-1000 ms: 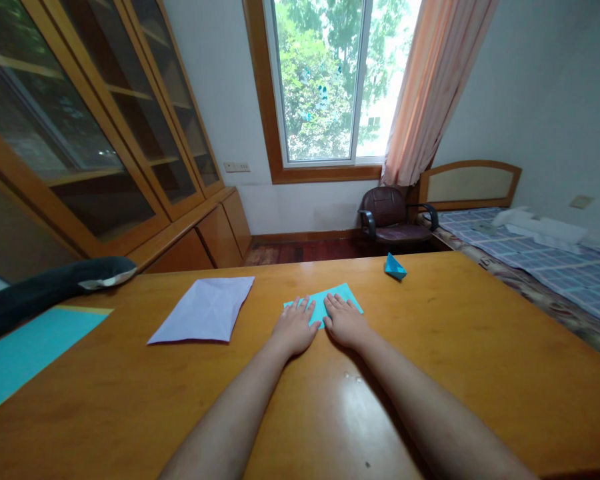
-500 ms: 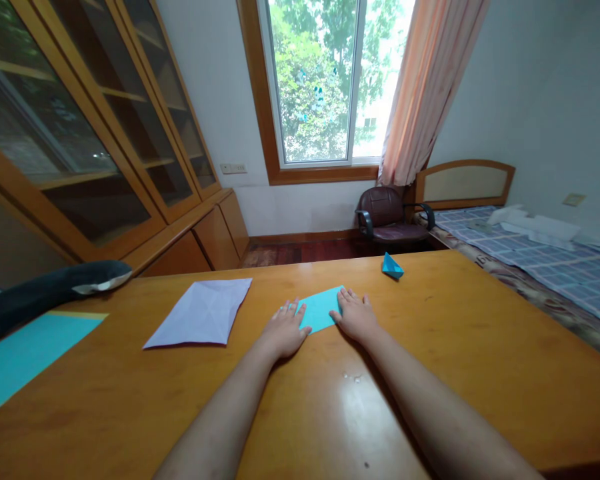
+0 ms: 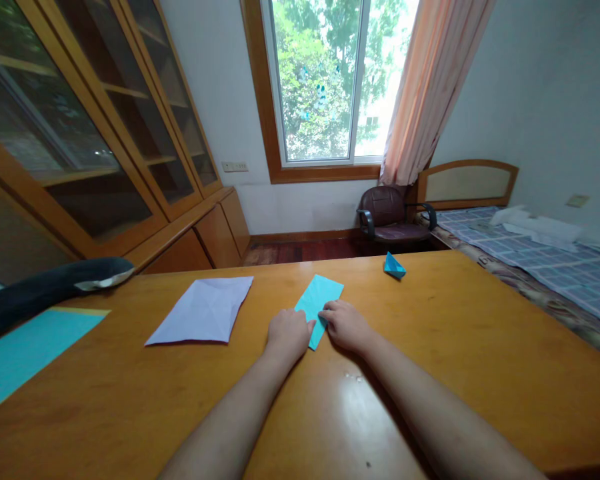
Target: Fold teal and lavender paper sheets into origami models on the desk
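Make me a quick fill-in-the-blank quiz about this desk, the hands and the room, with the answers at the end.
1. The left hand and right hand both touch a light blue strip of ____.
2. The small blue folded piece lies nearer the ____ hand.
3. The lavender sheet lies to the person's ____ of both hands.
4. At the window hangs a pink ____.

Missing words: paper; right; left; curtain.

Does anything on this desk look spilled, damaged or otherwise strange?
Slightly: small pale marks stand out on the glossy tabletop, nearer the viewer than the turquoise paper. Whether droplets or surface damage, I cannot tell.
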Demonstrator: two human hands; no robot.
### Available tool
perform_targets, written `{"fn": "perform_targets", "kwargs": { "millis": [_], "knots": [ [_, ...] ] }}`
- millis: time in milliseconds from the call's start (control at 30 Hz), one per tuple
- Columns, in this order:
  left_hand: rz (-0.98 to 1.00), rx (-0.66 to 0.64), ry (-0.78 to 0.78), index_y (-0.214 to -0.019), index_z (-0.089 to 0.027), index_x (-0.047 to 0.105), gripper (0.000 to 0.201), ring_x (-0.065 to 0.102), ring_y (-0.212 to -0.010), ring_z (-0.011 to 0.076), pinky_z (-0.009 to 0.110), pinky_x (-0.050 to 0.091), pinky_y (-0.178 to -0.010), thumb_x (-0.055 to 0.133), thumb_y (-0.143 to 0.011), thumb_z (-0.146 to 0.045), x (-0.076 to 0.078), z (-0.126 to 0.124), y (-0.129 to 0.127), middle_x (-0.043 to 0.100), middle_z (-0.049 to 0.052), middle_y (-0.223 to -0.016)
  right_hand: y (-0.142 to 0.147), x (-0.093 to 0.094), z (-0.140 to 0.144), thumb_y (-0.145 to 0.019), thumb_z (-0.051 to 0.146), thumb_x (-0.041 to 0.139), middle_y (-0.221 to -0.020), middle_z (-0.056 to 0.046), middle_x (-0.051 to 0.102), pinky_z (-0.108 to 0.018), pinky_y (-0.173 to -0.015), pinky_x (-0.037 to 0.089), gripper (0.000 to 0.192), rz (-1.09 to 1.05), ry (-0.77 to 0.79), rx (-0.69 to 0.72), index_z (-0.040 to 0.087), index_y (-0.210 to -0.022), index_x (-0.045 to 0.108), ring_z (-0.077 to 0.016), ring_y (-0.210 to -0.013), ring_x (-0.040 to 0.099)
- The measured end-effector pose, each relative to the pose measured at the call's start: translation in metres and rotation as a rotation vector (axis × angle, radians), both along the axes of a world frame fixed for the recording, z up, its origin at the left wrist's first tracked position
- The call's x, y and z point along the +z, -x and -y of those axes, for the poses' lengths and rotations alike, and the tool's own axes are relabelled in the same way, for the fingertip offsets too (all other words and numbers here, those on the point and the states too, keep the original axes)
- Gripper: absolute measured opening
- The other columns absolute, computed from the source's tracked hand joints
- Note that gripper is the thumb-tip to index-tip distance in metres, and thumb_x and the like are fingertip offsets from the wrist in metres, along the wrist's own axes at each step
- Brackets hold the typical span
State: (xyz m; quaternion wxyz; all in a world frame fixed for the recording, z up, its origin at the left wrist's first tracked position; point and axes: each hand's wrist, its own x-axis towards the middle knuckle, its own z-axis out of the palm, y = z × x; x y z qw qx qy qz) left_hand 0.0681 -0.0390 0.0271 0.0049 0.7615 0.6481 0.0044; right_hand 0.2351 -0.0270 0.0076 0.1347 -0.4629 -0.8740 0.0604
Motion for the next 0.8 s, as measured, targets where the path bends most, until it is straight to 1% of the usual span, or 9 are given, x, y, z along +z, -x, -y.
{"fn": "perform_targets", "kwargs": {
  "millis": [133, 267, 333, 400, 567, 633, 700, 733, 800],
  "knots": [
    [-0.016, -0.096, -0.004, -0.094, -0.017, 0.067, 0.036, 0.062, -0.091, 0.0276, 0.038, 0.047, -0.076, 0.039, -0.090, -0.038, 0.002, 0.000, 0.006, 0.067, 0.014, -0.095, -0.007, 0.000, -0.001, -0.081, 0.014, 0.045, -0.118, -0.010, 0.061, -0.034, -0.093, 0.037, 0.035, -0.042, 0.041, -0.030, 0.021, -0.107, 0.066, -0.0220, -0.108, 0.054],
    [0.005, -0.201, 0.002, -0.092, -0.019, 0.066, 0.031, 0.062, -0.091, 0.0258, 0.036, 0.047, -0.075, 0.042, -0.089, -0.037, 0.002, 0.001, 0.007, 0.066, 0.012, -0.096, -0.017, -0.003, -0.005, -0.075, 0.011, 0.045, -0.138, -0.010, 0.049, -0.051, -0.104, 0.026, 0.050, -0.077, 0.144, -0.076, 0.023, -0.121, 0.059, -0.0254, -0.126, 0.044],
    [0.028, -0.269, 0.009, -0.090, -0.020, 0.066, 0.030, 0.061, -0.091, 0.0250, 0.035, 0.046, -0.075, 0.043, -0.089, -0.038, 0.002, 0.002, 0.007, 0.065, 0.011, -0.095, -0.021, -0.005, -0.007, -0.074, 0.011, 0.044, -0.141, -0.010, 0.046, -0.056, -0.106, 0.020, 0.053, -0.102, 0.204, -0.082, 0.023, -0.125, 0.057, -0.0255, -0.130, 0.040],
    [0.057, -0.339, 0.023, -0.088, -0.020, 0.066, 0.029, 0.061, -0.089, 0.0239, 0.034, 0.046, -0.074, 0.043, -0.089, -0.036, 0.002, 0.002, 0.008, 0.065, 0.010, -0.092, -0.023, -0.006, -0.008, -0.075, 0.012, 0.044, -0.142, -0.011, 0.045, -0.058, -0.107, 0.017, 0.053, -0.129, 0.240, -0.077, 0.022, -0.126, 0.056, -0.0255, -0.132, 0.038],
    [0.164, -0.474, 0.040, -0.087, -0.022, 0.069, 0.028, 0.059, -0.088, 0.0208, 0.032, 0.045, -0.078, 0.041, -0.090, -0.027, 0.000, -0.003, 0.018, 0.064, 0.007, -0.087, -0.025, -0.006, -0.009, -0.076, 0.014, 0.046, -0.141, -0.012, 0.045, -0.061, -0.107, 0.015, 0.050, -0.170, 0.262, -0.059, 0.022, -0.124, 0.057, -0.0272, -0.133, 0.037],
    [0.230, -0.515, 0.018, -0.091, -0.023, 0.070, 0.026, 0.058, -0.094, 0.0210, 0.032, 0.044, -0.085, 0.044, -0.089, -0.027, -0.002, -0.006, 0.023, 0.064, 0.007, -0.095, -0.026, -0.006, -0.009, -0.077, 0.014, 0.047, -0.140, -0.012, 0.046, -0.062, -0.106, 0.016, 0.048, -0.184, 0.258, -0.054, 0.023, -0.123, 0.059, -0.0279, -0.132, 0.039],
    [0.305, -0.556, 0.012, -0.101, -0.023, 0.068, 0.025, 0.055, -0.105, 0.0223, 0.034, 0.042, -0.094, 0.050, -0.087, -0.033, -0.004, -0.007, 0.028, 0.063, 0.008, -0.111, -0.027, -0.008, -0.010, -0.078, 0.015, 0.048, -0.139, -0.012, 0.048, -0.062, -0.106, 0.019, 0.045, -0.206, 0.243, -0.045, 0.023, -0.121, 0.060, -0.0286, -0.130, 0.041],
    [0.334, -0.570, 0.023, -0.109, -0.023, 0.066, 0.031, 0.053, -0.112, 0.0234, 0.035, 0.040, -0.098, 0.054, -0.085, -0.038, -0.006, -0.008, 0.030, 0.059, 0.009, -0.120, -0.027, -0.009, -0.010, -0.079, 0.016, 0.048, -0.137, -0.013, 0.049, -0.060, -0.106, 0.021, 0.043, -0.227, 0.235, -0.034, 0.022, -0.120, 0.061, -0.0285, -0.130, 0.042],
    [0.355, -0.573, 0.065, -0.125, -0.021, 0.057, 0.057, 0.045, -0.124, 0.0269, 0.038, 0.035, -0.105, 0.061, -0.077, -0.051, -0.009, -0.009, 0.033, 0.049, 0.012, -0.136, -0.027, -0.014, -0.012, -0.080, 0.018, 0.050, -0.135, -0.014, 0.052, -0.053, -0.107, 0.028, 0.042, -0.305, 0.221, -0.015, 0.019, -0.120, 0.061, -0.0273, -0.127, 0.045]
  ]
}}
